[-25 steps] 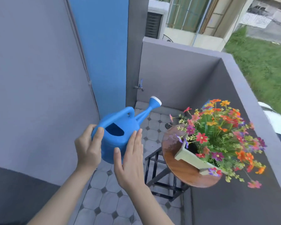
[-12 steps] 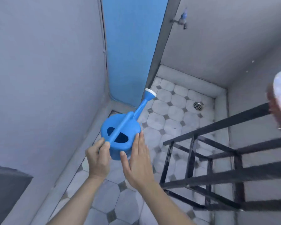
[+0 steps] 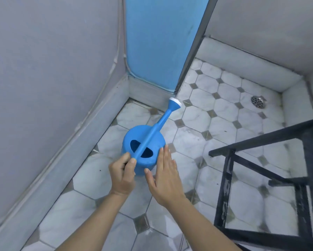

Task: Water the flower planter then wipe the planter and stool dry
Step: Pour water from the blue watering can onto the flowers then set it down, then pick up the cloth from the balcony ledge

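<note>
A blue watering can (image 3: 143, 142) with a white-tipped spout stands upright low over the tiled floor (image 3: 215, 127), spout pointing away toward the blue door. My left hand (image 3: 123, 174) grips the near end of its handle. My right hand (image 3: 165, 176) lies flat with straight fingers against the can's right side. The black metal frame of the stool (image 3: 260, 160) shows at the right; its top and the flower planter are out of view.
Grey walls close in on the left and at the back. A blue door (image 3: 161, 38) stands in the far corner with a raised sill. A round floor drain (image 3: 258, 101) sits at the back right.
The can has come down from chest height beside the planter to the floor. My view has tipped downward, so the planter and stool top have left the frame.
</note>
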Motion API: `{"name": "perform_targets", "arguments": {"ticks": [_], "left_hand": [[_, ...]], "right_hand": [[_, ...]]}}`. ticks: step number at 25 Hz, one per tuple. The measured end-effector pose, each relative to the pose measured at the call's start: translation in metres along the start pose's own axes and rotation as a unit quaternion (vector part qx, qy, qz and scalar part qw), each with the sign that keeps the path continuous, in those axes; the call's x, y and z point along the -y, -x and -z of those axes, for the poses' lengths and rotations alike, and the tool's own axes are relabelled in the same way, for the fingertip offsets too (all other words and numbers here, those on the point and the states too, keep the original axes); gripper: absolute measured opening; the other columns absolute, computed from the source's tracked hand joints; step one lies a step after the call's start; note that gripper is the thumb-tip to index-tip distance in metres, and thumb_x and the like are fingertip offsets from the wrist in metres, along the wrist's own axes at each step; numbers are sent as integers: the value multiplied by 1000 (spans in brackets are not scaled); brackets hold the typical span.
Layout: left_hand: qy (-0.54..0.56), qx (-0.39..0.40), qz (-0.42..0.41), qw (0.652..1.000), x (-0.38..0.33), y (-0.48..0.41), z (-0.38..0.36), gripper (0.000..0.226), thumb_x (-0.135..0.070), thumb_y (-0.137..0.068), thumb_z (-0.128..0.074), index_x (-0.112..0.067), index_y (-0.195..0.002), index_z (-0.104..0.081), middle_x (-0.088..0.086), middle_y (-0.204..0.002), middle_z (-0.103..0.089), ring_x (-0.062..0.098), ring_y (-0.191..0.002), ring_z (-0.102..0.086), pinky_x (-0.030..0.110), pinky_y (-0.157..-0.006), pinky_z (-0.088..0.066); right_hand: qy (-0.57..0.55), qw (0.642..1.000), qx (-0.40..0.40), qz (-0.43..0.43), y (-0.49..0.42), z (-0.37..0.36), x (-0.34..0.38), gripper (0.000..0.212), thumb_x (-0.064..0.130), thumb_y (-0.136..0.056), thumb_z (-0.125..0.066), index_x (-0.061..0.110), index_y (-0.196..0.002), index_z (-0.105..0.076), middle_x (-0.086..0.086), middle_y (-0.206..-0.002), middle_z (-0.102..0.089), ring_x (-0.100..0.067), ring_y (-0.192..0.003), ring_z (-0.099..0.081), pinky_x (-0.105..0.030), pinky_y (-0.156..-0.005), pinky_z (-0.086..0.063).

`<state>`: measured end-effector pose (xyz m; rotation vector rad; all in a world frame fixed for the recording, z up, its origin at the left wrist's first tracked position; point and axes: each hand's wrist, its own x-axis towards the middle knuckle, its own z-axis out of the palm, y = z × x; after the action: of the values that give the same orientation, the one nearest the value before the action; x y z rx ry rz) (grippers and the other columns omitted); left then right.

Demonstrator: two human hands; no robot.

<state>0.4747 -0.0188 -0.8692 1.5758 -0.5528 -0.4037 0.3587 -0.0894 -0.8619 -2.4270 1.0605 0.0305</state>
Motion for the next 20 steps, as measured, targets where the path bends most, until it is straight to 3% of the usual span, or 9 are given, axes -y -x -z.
{"name": "perform_targets", "arguments": {"ticks": [5,7,9,11,13,17,20], "left_hand": [[5,-4,-9,1000,30,1,0,31,-31,-79,-40,-13,-54,-39,1,-42,-42,22,-40,-39,40,-44,-38],[-51,-9,-32,998,16,1,5,25,-32,-79,-39,-12,-67,-45,2,-55,-50,14,-52,-46,30,-54,-42],[-99,-17,7,995,-17,2,13,30,-37,-82,-35,-12,-89,-51,1,-82,-56,9,-76,-53,23,-71,-43],[-139,25,83,986,-72,6,24,42,-39,-91,-28,-18,-117,-53,-8,-114,-54,7,-107,-48,24,-94,-36],[-160,84,126,975,-135,8,34,44,-36,-99,-25,-25,-138,-42,-20,-133,-39,-3,-124,-33,19,-104,-22],[-136,104,135,976,-298,-8,52,59,-45,-90,-21,-26,-145,-31,-23,-139,-28,-6,-131,-24,14,-106,-14],[-127,111,95,981,-451,-25,62,46,-31,-101,-25,-20,-145,-29,-14,-146,-29,-5,-131,-22,14,-107,-13]], "right_hand": [[1,1000,-7,19,-12,-25,-11,83,58,-88,-16,11,-151,11,2,-153,25,-9,-142,21,-23,-113,13],[18,1000,10,15,-9,-14,-11,82,58,-88,-14,13,-148,18,2,-152,26,-10,-142,22,-25,-113,13],[35,999,36,7,2,18,1,82,61,-85,-8,13,-144,22,3,-151,28,-11,-141,23,-28,-114,12],[55,997,53,6,19,69,26,88,66,-83,1,10,-148,19,2,-149,31,-12,-142,24,-28,-114,13],[66,996,57,9,35,130,60,94,70,-81,12,8,-151,15,1,-149,30,-15,-145,21,-28,-114,15],[55,998,16,12,66,280,149,95,69,-80,16,7,-152,11,-1,-155,25,-13,-143,23,-29,-114,14],[31,998,-46,16,99,413,223,99,67,-76,20,7,-154,6,-4,-162,16,-11,-139,25,-27,-112,16]]}}
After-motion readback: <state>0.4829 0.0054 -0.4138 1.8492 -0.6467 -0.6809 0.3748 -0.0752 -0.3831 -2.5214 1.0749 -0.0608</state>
